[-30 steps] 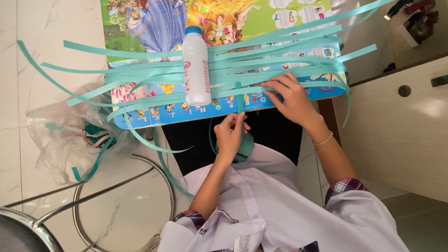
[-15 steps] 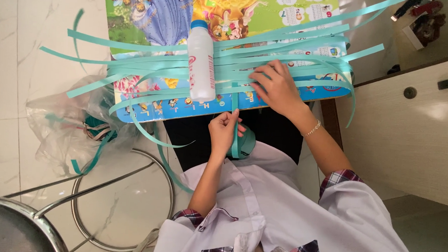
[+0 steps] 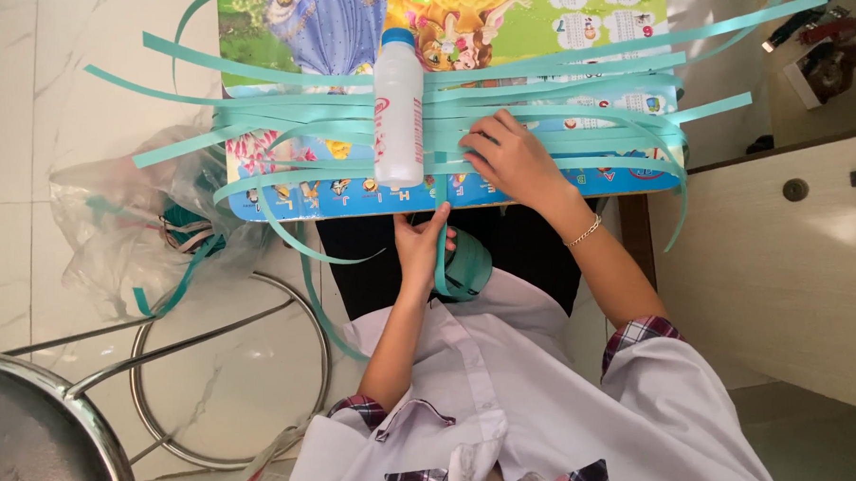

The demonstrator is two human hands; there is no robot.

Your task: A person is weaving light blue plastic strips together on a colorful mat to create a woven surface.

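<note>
- Far left of the hands: clear plastic bag (image 3: 130, 225) on the floor, with teal scraps (image 3: 186, 232) inside. Below it, the metal ring of a stool frame (image 3: 229, 376).
- On the small table (image 3: 543, 192): colourful picture mat, covered by many long teal strips (image 3: 290, 108) lying side by side, ends overhanging both edges.
- White bottle (image 3: 398, 107) lies across the strips, just left of the right hand, weighing them down; neither hand touches it.
- Left hand (image 3: 421, 250): below the table's near edge, fingers closed on one strip (image 3: 441, 236) that runs upright up to the table edge. Just right of this hand, in the lap, a rolled coil of teal tape (image 3: 467, 267).
- Right hand (image 3: 514, 160): flat on the table, fingers spread, pressing on the strip pile where the upright strip meets it. It clamps nothing; it only presses.
- Bracelet (image 3: 585, 234) on the right wrist.
- Right of the hands: pale cabinet (image 3: 788, 263) with a round knob.
- Progress, judged: a good stock of strips is cut and laid out. The coil in the lap looks still thick, so more remains. Whether the upright strip is being woven or just drawn off, I cannot tell.
</note>
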